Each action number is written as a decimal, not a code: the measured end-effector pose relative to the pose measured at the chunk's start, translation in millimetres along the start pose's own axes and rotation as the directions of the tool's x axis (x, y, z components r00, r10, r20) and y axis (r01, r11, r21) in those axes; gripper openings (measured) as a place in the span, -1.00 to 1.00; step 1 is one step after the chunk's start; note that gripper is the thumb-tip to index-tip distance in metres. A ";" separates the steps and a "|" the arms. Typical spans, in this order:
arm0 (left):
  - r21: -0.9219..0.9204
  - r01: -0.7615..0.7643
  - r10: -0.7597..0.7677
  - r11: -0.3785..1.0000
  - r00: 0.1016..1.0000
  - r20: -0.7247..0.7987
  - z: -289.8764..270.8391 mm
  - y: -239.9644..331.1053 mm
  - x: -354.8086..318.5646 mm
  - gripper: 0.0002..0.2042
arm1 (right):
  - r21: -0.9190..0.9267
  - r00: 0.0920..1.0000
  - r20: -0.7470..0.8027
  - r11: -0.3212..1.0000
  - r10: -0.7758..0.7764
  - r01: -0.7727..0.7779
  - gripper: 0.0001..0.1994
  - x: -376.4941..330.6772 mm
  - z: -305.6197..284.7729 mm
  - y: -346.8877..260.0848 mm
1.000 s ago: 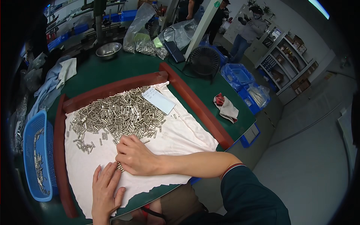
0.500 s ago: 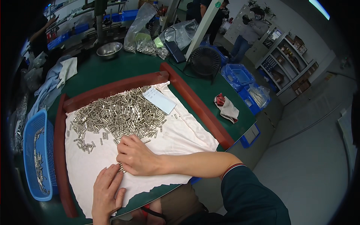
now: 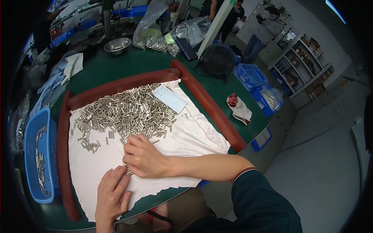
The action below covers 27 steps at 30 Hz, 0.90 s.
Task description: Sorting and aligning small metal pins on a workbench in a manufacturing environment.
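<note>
A broad heap of small silvery metal pins [image 3: 128,112] is spread over a white cloth [image 3: 93,171]. Near the cloth's front part, a short row of pins [image 3: 128,170] shows between my hands. My right hand [image 3: 143,157] is curled down over that row, its fingers bent and closed; the fingertips and part of the row are hidden beneath it. Stretched out low on the cloth, my left hand [image 3: 112,192] has its fingertips against the near left end of the row, thumb apart.
A reddish-brown frame [image 3: 206,106] borders the cloth on three sides. A pale blue card [image 3: 169,99] lies on the heap. To the left stands a blue basket [image 3: 53,155] with pins. Beyond are a metal bowl [image 3: 117,45], a black fan [image 3: 217,60] and a crumpled glove [image 3: 240,111].
The whole view has shifted slightly. Both hands keep nearly the same places at the short row of pins, with the right hand still curled over it.
</note>
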<state>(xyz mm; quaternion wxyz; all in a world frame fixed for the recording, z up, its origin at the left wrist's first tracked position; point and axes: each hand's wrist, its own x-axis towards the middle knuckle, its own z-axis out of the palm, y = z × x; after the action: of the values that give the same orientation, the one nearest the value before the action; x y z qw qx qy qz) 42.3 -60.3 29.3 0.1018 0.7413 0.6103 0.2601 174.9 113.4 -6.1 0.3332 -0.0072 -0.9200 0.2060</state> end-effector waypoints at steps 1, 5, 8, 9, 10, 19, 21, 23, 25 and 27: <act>0.000 -0.007 0.007 1.000 1.000 -0.002 -0.7 -0.2 -4.2 -0.58 | 0.002 1.000 -0.001 1.000 0.001 -0.001 -0.89 1.7 -0.9 -2.5; -0.008 -0.083 0.082 0.996 0.994 -0.074 2.2 -3.4 12.2 -0.61 | -0.058 0.999 -0.006 0.997 0.048 -0.048 -0.87 2.5 -19.2 4.9; -0.004 -0.055 0.053 0.998 0.977 -0.209 3.8 -5.7 10.2 -0.68 | -0.040 0.999 -0.013 0.998 0.052 -0.052 -0.85 4.9 -24.5 5.7; 0.026 -0.044 0.049 0.999 0.963 -0.266 5.6 -7.2 7.2 -0.73 | -0.034 0.999 -0.006 0.998 0.047 -0.047 -0.85 5.9 -22.1 5.0; 0.031 -0.013 0.021 0.999 0.966 -0.257 6.3 -8.6 5.4 -0.73 | -0.034 0.999 0.004 0.998 0.046 -0.046 -0.85 6.3 -21.2 4.2; 0.075 -0.036 0.049 0.997 0.984 -0.169 8.2 -7.7 3.0 -0.70 | -0.038 0.996 0.038 0.996 0.077 -0.075 -0.88 5.9 -17.4 -1.1; 0.061 -0.028 0.039 0.998 0.984 -0.172 8.2 -6.7 3.8 -0.68 | -0.043 0.996 0.038 0.996 0.076 -0.074 -0.88 5.5 -17.8 -0.8; 0.051 -0.017 0.026 0.999 0.984 -0.174 7.1 -5.5 3.8 -0.67 | -0.031 0.996 0.032 0.997 0.078 -0.077 -0.88 5.8 -18.0 -1.2; 0.045 -0.021 0.029 0.999 0.982 -0.185 6.4 -4.6 4.2 -0.66 | -0.026 0.997 0.042 0.997 0.071 -0.070 -0.88 6.4 -20.3 -1.8; 0.044 -0.021 0.029 0.999 0.983 -0.183 6.0 -5.0 3.9 -0.65 | -0.021 0.997 0.052 0.998 0.064 -0.063 -0.88 6.8 -20.9 -2.0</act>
<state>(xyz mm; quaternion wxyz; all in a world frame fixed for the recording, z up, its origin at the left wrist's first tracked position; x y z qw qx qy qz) 41.6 -54.4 22.9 0.0261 0.7237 0.6132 0.3157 182.7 120.3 13.3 0.3021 -0.0342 -0.9298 0.2075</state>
